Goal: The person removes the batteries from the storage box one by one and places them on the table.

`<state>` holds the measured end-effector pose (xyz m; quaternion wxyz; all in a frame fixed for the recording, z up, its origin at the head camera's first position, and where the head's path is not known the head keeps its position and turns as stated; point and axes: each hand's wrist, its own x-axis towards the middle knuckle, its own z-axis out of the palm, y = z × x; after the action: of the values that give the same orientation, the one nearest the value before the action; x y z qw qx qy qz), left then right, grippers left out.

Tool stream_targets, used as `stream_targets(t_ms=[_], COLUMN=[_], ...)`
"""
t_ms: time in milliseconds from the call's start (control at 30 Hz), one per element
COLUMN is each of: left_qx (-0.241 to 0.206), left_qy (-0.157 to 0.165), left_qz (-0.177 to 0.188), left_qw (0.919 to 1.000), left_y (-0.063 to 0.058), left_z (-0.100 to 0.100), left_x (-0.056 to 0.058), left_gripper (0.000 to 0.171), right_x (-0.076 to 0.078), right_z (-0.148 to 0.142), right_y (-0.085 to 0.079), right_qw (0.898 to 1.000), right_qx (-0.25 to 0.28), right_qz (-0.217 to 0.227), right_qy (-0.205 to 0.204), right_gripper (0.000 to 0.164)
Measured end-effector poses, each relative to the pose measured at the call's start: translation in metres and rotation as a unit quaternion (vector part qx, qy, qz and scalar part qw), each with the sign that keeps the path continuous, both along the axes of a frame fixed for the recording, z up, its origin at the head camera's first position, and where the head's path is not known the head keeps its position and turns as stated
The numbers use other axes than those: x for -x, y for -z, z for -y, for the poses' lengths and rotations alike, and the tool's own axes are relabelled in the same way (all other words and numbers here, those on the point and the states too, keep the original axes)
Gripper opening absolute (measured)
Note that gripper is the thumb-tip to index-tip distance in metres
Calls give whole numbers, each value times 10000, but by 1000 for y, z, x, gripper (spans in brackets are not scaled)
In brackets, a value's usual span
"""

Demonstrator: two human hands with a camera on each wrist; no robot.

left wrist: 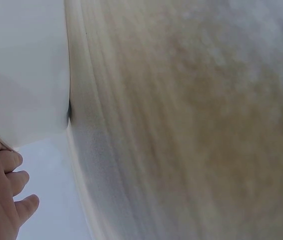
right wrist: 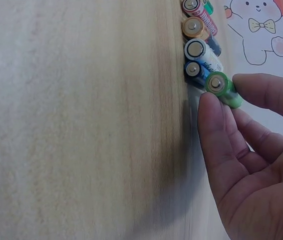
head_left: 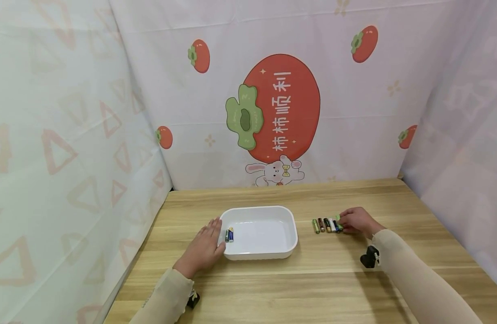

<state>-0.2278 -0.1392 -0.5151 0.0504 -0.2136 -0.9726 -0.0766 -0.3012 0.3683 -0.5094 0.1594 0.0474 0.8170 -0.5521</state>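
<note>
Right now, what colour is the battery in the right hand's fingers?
The battery is green, clearest in the right wrist view.

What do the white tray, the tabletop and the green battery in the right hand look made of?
White tray: probably smooth hard plastic, though glazed ceramic is possible; its rounded walls are evenly white with a soft sheen.
Tabletop: wood or wood-print laminate, by its streaked tan grain.
Green battery: likely metal inside a glossy green wrapper, judging by the silvery end nub.
</note>
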Motion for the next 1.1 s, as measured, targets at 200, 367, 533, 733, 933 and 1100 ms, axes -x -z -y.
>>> stream_targets(t_ms=[200, 367, 533, 733, 933, 1100], left_qx=[-17, 12, 36, 44, 3, -43], left_qy=[-11, 14, 10, 9, 113, 142], left_qz=[-22, -26, -37, -29, -99, -164], left_qw=[10000, 10000, 10000, 10000, 9999, 9998], left_y=[1, 0, 1, 1, 2, 2], left_z=[0, 0, 0, 0, 2, 2], left_x=[0, 0, 1, 1, 2, 2], left_gripper=[70, 69, 70, 70, 68, 68], right_x=[1, 3, 3, 3, 4, 4], right_z=[-2, -2, -1, 1, 1, 2], right_y=[2, 5, 3, 1, 1, -1], right_qw=[10000, 9999, 9993, 9982, 9967, 9942], right_qx=[-7, -115, -349, -549, -750, -1007], right_qz=[14, 6, -145, -228, -281, -318], right_qy=[-14, 4, -41, -45, -158, -218], right_gripper=[43, 38, 31, 31, 36, 35])
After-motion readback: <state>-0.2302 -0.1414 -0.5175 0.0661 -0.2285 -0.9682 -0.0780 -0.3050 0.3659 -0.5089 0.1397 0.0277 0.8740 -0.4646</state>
